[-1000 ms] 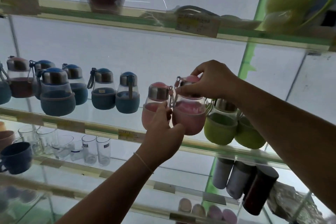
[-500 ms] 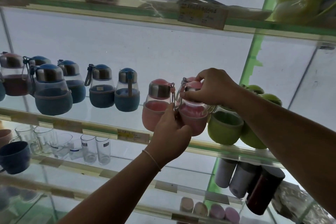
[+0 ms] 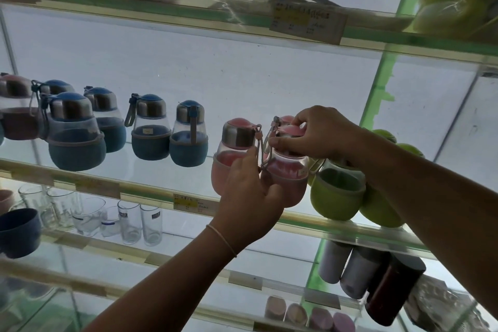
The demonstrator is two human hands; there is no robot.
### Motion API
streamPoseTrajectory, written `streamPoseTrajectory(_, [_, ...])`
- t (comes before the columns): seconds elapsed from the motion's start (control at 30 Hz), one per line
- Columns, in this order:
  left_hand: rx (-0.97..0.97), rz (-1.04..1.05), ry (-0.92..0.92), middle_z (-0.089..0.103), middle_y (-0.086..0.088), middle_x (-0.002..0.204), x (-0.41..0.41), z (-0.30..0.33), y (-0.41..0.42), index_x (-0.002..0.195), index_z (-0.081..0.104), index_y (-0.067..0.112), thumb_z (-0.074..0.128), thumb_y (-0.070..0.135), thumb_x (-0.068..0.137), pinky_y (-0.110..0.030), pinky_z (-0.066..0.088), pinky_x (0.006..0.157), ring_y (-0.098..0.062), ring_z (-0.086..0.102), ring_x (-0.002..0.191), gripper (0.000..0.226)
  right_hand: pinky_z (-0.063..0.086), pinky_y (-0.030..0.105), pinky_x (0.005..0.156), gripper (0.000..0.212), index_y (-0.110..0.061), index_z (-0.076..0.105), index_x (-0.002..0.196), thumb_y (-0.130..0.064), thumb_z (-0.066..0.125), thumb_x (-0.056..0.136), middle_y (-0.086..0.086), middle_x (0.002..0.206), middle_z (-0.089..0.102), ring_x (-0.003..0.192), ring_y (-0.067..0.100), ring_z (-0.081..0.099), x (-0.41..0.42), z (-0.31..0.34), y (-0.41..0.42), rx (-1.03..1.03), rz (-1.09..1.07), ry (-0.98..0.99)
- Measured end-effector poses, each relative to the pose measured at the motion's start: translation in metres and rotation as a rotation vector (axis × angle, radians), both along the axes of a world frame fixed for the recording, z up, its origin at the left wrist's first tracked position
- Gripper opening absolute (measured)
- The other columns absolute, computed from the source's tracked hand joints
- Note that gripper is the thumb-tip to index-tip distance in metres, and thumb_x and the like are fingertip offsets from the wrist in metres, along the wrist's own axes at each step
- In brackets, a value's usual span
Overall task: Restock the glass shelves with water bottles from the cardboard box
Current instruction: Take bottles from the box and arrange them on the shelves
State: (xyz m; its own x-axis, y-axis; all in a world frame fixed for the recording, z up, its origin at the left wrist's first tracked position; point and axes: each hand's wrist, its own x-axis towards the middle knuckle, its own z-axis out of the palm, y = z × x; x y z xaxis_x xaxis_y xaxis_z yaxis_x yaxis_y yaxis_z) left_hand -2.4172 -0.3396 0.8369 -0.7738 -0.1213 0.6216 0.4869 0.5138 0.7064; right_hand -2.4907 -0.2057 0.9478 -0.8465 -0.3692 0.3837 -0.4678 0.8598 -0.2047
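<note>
Both hands gripping one pink bottle (image 3: 287, 170) on the middle glass shelf (image 3: 151, 191): left hand (image 3: 248, 197) around its base, right hand (image 3: 320, 135) pinching the lid. Three pink, four blue, three green visible.

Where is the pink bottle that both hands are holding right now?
The pink bottle sits right of centre on the middle glass shelf, between another pink bottle and a green bottle.

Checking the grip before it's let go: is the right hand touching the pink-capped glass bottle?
Touching. The head view shows the right hand with fingers curled over the cap of the pink-capped glass bottle, no gap visible.
</note>
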Motion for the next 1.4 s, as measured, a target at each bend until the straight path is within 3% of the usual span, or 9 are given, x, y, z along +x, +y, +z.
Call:
streamPoseTrajectory(0.17, [-0.195,0.146,0.211,0.056,-0.001,0.107,-0.014,0.029,-0.017,0.126,0.053,0.015,0.053,0.041,0.081,-0.041,0.051,0.085,-0.02,0.054,0.097,0.052,0.042,0.024,0.059,0.054,-0.013,0.074,0.091,-0.061,0.049,0.092,0.0,0.081,0.069,0.072,0.01,0.06,-0.014,0.015,0.0,0.04,-0.042,-0.051])
streamPoseTrajectory(0.27, [-0.386,0.187,0.33,0.065,-0.005,0.103,-0.025,0.054,-0.02,0.113,0.065,0.011,0.056,0.037,0.082,-0.034,0.046,0.084,-0.019,0.053,0.097,0.042,0.046,0.026,0.065,0.037,-0.012,0.074,0.096,-0.043,0.054,0.097,0.0,0.092,0.071,0.079,0.013,0.061,-0.026,0.027,0.002,-0.023,-0.056,0.011])
streamPoseTrajectory(0.37, [-0.595,0.152,0.268,0.069,-0.002,0.104,-0.038,0.075,-0.018,0.107,0.07,0.015,0.049,0.05,0.083,-0.032,0.045,0.087,-0.018,0.057,0.098,0.047,0.049,0.027,0.076,0.02,-0.013,0.075,0.103,-0.026,0.063,0.093,0.0,0.105,0.072,0.091,0.015,0.063,-0.039,0.038,0.004,-0.014,-0.069,0.038])
streamPoseTrajectory(0.5, [-0.731,0.113,0.221,0.07,-0.001,0.085,-0.053,0.08,-0.011,0.098,0.071,0.019,0.052,0.062,0.082,-0.033,0.049,0.08,-0.015,0.058,0.076,0.049,0.054,0.033,0.087,0.024,-0.016,0.073,0.111,-0.024,0.071,0.088,0.0,0.111,0.069,0.099,0.018,0.063,-0.055,0.041,0.004,0.009,-0.069,-0.092])
streamPoseTrajectory(0.63, [-0.73,0.149,0.24,0.07,0.0,0.086,-0.06,0.077,-0.008,0.097,0.071,0.021,0.058,0.064,0.079,-0.035,0.05,0.083,-0.015,0.059,0.076,0.049,0.052,0.035,0.09,0.035,-0.021,0.07,0.119,-0.035,0.072,0.087,0.0,0.118,0.065,0.105,0.02,0.06,-0.066,0.036,0.0,0.05,-0.045,-0.189])
streamPoseTrajectory(0.87, [-0.648,0.085,0.332,0.071,-0.003,0.082,-0.068,0.075,-0.011,0.102,0.072,0.019,0.067,0.057,0.076,-0.032,0.05,0.077,-0.013,0.055,0.068,0.046,0.051,0.037,0.094,0.031,-0.023,0.073,0.116,-0.028,0.075,0.085,-0.001,0.118,0.066,0.108,0.02,0.06,-0.079,0.04,-0.004,0.076,-0.023,-0.248])
streamPoseTrajectory(1.1, [-0.631,0.078,0.336,0.071,0.0,0.077,-0.077,0.073,-0.015,0.088,0.075,0.018,0.07,0.056,0.071,-0.026,0.048,0.064,-0.012,0.057,0.063,0.042,0.055,0.03,0.084,0.032,-0.024,0.076,0.109,-0.027,0.081,0.078,-0.006,0.103,0.071,0.097,0.013,0.064,-0.087,0.042,-0.007,0.127,-0.032,-0.221])
streamPoseTrajectory(1.23, [-0.616,0.067,0.354,0.07,0.001,0.076,-0.077,0.073,-0.015,0.087,0.074,0.017,0.074,0.053,0.069,-0.016,0.034,0.056,-0.01,0.052,0.06,0.041,0.055,0.029,0.079,0.03,-0.026,0.076,0.109,-0.029,0.08,0.079,-0.006,0.101,0.072,0.096,0.013,0.065,-0.09,0.04,-0.005,0.117,-0.028,-0.202])
streamPoseTrajectory(1.4, [-0.595,0.082,0.352,0.069,0.001,0.076,-0.075,0.068,-0.014,0.086,0.071,0.017,0.072,0.054,0.07,-0.021,0.035,0.062,-0.01,0.05,0.062,0.04,0.05,0.026,0.075,0.032,-0.026,0.074,0.112,-0.033,0.078,0.081,-0.004,0.105,0.069,0.096,0.014,0.063,-0.093,0.036,0.0,0.083,-0.014,-0.19])
